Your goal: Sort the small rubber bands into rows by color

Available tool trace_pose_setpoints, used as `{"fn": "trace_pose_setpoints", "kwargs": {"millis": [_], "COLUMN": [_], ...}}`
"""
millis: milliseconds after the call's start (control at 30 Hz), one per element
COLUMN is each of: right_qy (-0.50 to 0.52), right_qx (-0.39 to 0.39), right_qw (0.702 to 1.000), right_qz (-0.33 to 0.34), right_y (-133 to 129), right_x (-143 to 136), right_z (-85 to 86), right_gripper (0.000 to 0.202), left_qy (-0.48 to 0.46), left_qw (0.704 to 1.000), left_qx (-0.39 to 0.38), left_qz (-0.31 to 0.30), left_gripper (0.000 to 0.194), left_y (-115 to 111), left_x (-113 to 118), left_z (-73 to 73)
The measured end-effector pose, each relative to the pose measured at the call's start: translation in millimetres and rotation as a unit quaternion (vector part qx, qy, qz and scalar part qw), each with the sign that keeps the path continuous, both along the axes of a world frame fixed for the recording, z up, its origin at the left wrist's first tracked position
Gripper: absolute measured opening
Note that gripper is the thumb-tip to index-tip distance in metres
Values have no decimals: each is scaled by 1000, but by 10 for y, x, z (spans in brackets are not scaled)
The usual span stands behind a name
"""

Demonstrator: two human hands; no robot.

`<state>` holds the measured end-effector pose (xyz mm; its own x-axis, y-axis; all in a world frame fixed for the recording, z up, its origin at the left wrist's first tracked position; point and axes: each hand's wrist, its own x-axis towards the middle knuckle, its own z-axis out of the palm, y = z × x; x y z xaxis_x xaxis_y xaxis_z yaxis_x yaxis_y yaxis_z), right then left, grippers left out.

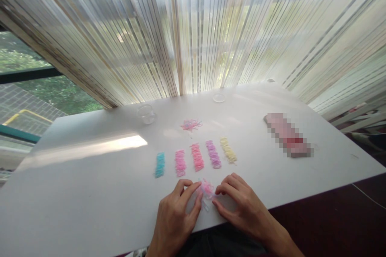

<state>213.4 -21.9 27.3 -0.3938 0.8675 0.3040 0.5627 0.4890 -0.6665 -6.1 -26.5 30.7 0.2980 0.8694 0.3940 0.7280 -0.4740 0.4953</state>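
A small loose pile of pink and pale paper clips [207, 188], thin elongated loops, lies near the front edge between my hands. My left hand [182, 207] holds thumb and index fingertips close together on clips at the pile's left side. My right hand [237, 198] pinches at the right side, its fingertips partly covering what they hold. Just beyond lie side-by-side columns of clips: blue [159, 164], pink [180, 163], coral [197, 157], purple [213, 154] and yellow [228, 150]. Farther back sits another loose mixed heap of clips [191, 125].
A clear round container [146, 114] stands at the back left, and a clear round lid or dish [218, 97] lies at the back. A pixelated pinkish oblong object [286, 134] rests on the right of the white table [90, 192]. String curtains [193, 32] hang behind.
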Motion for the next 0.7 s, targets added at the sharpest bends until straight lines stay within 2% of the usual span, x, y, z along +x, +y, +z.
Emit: {"fn": "trace_pose_setpoints", "kwargs": {"millis": [233, 500, 700], "right_qy": [-58, -48, -4], "right_qx": [16, 41, 55], "right_qw": [998, 998, 998], "right_qz": [-13, -29, 3], "right_y": [-94, -94, -56], "right_x": [-24, -59, -16], "right_z": [-6, -91, -5], "right_gripper": [19, 20, 17], "left_qy": [-11, -27, -38], "left_qw": [1000, 1000, 999], "left_qx": [-2, 1, -9], "left_qz": [8, 14, -33], "left_gripper": [22, 23, 22], "left_y": [-22, -38, -49], "left_x": [17, -37, 43], "left_z": [-15, -5, 16]}}
